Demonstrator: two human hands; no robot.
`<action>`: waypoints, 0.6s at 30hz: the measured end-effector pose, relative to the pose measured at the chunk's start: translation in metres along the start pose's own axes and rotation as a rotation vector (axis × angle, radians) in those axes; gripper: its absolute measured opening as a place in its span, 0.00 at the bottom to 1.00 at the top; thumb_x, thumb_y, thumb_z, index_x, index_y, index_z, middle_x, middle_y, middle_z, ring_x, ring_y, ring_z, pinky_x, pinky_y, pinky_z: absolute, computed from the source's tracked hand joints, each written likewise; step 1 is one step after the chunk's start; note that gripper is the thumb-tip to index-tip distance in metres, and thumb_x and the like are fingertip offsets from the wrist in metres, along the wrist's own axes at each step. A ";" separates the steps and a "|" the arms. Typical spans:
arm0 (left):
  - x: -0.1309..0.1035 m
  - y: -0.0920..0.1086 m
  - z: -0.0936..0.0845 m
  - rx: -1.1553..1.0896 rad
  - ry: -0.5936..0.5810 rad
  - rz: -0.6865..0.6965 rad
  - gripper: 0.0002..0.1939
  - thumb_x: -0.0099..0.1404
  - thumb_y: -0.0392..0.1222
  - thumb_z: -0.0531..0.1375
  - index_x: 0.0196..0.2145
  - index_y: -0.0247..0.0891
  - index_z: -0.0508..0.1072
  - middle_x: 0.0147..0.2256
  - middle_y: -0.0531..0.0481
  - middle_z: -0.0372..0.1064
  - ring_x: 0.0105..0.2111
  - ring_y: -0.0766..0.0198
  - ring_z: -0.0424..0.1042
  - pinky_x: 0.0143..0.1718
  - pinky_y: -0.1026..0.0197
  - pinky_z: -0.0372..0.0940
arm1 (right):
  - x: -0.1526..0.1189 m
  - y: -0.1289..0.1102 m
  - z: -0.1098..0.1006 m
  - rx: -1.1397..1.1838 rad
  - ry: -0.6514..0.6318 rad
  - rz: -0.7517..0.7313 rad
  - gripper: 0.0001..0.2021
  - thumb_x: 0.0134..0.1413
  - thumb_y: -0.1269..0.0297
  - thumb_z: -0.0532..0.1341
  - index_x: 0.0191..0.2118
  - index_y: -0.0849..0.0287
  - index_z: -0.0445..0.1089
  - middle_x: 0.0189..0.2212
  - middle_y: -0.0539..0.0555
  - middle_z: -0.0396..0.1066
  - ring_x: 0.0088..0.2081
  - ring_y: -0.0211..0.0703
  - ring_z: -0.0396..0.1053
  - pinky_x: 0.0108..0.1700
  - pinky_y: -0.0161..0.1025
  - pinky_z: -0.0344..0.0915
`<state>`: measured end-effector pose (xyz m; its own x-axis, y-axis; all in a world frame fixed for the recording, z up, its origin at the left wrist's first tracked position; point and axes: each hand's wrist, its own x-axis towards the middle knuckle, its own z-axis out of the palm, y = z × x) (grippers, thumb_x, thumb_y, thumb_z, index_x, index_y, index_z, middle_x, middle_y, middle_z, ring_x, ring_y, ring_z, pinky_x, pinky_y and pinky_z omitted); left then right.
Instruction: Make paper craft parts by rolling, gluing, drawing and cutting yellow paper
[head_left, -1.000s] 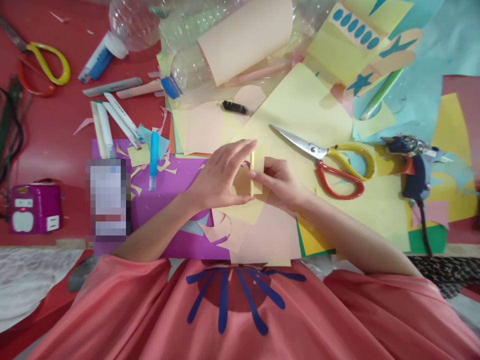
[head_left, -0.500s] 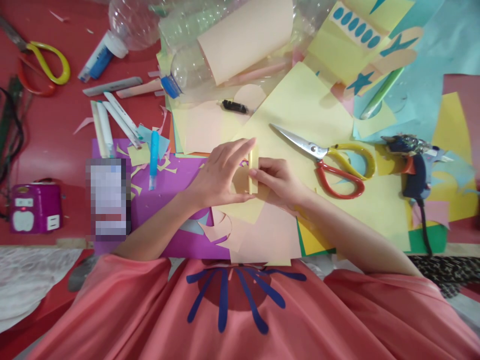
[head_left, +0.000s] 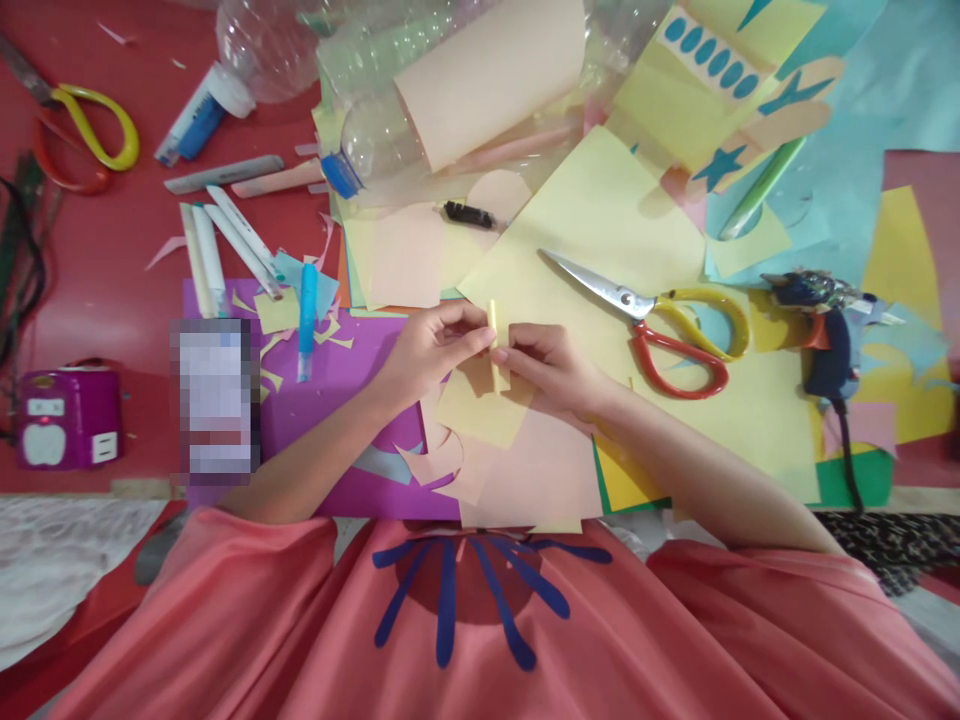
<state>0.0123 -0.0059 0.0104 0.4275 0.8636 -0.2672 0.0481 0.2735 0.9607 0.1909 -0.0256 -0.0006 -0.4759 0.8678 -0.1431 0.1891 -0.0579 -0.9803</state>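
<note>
Our left hand [head_left: 435, 350] and right hand [head_left: 551, 362] pinch one yellow paper roll [head_left: 495, 380].
Both thumbs press the roll near its middle, fingers curled, over the loose paper sheets [head_left: 480, 420] in front of us. On our right lie one pair of scissors [head_left: 626, 298] and one glue gun [head_left: 834, 352]; on our left, one blurred phone [head_left: 217, 400], one blue marker [head_left: 307, 310] and a second pair of scissors [head_left: 124, 150].
</note>
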 end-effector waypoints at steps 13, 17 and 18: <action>0.000 -0.002 0.000 -0.049 0.135 -0.027 0.16 0.51 0.50 0.69 0.29 0.35 0.73 0.27 0.53 0.72 0.28 0.68 0.72 0.35 0.62 0.70 | 0.001 -0.002 0.002 -0.075 0.121 -0.035 0.17 0.58 0.57 0.60 0.22 0.59 0.60 0.18 0.44 0.56 0.21 0.30 0.49 0.24 0.34 0.47; 0.001 -0.001 0.000 -0.038 0.095 -0.040 0.15 0.50 0.49 0.70 0.29 0.35 0.75 0.29 0.53 0.74 0.29 0.68 0.72 0.37 0.63 0.69 | 0.000 -0.002 0.002 -0.049 0.112 -0.026 0.17 0.58 0.56 0.59 0.22 0.59 0.63 0.19 0.45 0.59 0.22 0.30 0.52 0.24 0.34 0.48; 0.001 -0.001 0.000 -0.024 0.088 -0.037 0.15 0.50 0.49 0.70 0.29 0.35 0.75 0.29 0.53 0.74 0.30 0.68 0.72 0.37 0.63 0.69 | 0.000 -0.002 0.002 -0.052 0.110 -0.022 0.17 0.58 0.56 0.59 0.22 0.60 0.63 0.19 0.46 0.60 0.22 0.30 0.52 0.25 0.34 0.49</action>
<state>0.0125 -0.0055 0.0096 0.3449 0.8862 -0.3093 0.0404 0.3152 0.9482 0.1886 -0.0265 0.0007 -0.3843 0.9175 -0.1029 0.2256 -0.0147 -0.9741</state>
